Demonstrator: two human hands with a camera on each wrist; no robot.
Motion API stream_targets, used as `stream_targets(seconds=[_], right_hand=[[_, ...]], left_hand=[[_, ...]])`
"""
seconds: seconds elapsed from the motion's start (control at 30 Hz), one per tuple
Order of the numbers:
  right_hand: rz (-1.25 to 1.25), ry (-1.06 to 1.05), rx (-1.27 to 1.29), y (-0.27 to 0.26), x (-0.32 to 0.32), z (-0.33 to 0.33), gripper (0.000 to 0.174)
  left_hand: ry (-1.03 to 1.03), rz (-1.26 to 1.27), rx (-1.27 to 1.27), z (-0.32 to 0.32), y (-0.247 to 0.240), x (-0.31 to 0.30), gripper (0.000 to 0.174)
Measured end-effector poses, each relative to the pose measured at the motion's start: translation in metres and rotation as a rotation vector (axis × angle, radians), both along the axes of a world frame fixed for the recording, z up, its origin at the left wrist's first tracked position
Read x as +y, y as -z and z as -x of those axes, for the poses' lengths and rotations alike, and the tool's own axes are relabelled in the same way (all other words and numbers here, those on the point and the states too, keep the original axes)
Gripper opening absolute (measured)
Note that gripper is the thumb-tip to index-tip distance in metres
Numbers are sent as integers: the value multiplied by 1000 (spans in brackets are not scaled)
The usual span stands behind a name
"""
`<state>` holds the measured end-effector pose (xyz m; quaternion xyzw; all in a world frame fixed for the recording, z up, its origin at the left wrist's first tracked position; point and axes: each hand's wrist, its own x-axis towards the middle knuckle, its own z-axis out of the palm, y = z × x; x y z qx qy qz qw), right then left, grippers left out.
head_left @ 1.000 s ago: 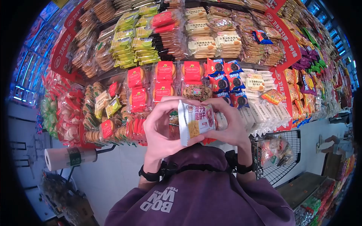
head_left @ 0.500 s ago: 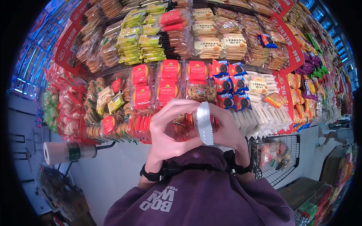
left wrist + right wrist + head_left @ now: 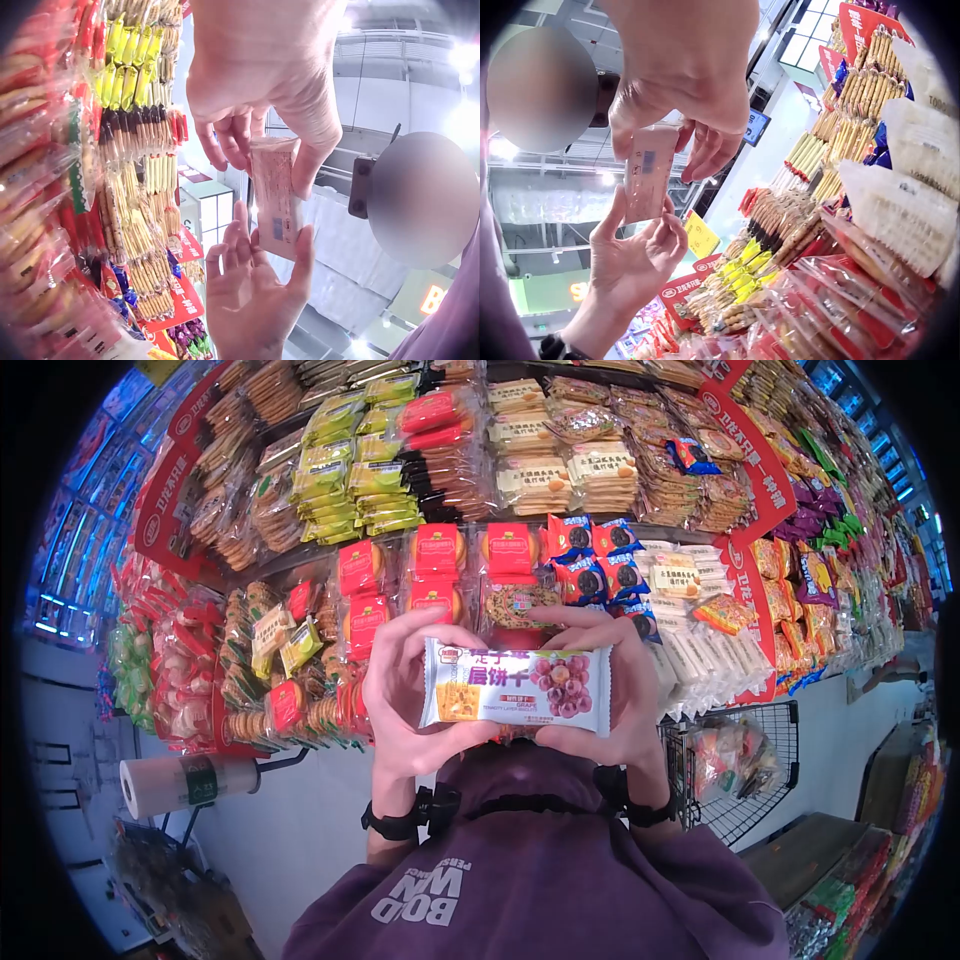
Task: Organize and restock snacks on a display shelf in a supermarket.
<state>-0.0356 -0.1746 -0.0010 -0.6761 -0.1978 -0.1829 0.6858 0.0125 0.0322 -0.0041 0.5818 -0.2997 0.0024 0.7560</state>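
A white biscuit packet [image 3: 515, 688] with grapes and a cracker pictured on its front faces up in the head view. My left hand [image 3: 405, 695] pinches its left end between thumb and fingers. At the other end my right hand [image 3: 625, 685] grips it the same way. Both wrist views show the back of the packet [image 3: 276, 199], with small print and a barcode. In the left wrist view the left hand [image 3: 262, 82] is above and the right hand [image 3: 255, 300] below. Behind the packet, part of the snack display is hidden.
Tiered shelves of packaged biscuits [image 3: 435, 555] rise just beyond the hands. A black wire basket [image 3: 740, 780] holding bagged goods stands at the right. On the left a roll of plastic bags [image 3: 190, 780] sticks out on an arm.
The packet was angled, then turned edge-on with its crimped end showing, and now faces the head camera flat. Both hands keep hold and have spread apart around it.
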Motion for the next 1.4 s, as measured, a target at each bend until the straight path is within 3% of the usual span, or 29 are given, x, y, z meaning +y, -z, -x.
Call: stream_targets(seconds=[0.3, 0.43, 0.53, 0.7, 0.8, 0.83, 1.17, 1.27, 1.4], right_hand=[[-170, 12, -50, -10, 19, 0, 66], [-95, 38, -68, -14, 24, -4, 63], [-36, -3, -24, -13, 24, -3, 59], [46, 9, -113, -18, 20, -10, 60], [-95, -61, -120, -9, 17, -15, 59], [-148, -105, -87, -10, 16, -14, 58], [-222, -279, 121, 4, 1, -11, 62], [-199, -264, 176, 7, -1, -7, 62], [-47, -82, 124, 8, 0, -7, 62]], left_hand=[[80, -46, 58, 2, 4, -5, 79], [86, -241, -106, 0, 3, -6, 76], [88, -98, 61, 10, 11, -11, 74], [21, -217, -108, 5, 1, -7, 79], [-1, -160, 15, 8, -1, -3, 82], [-53, -187, -59, 6, 0, -1, 83], [-59, -38, 3, 1, 0, 3, 88], [-48, -31, -4, 0, 1, 3, 86], [-71, -37, -12, -1, 1, 3, 84]])
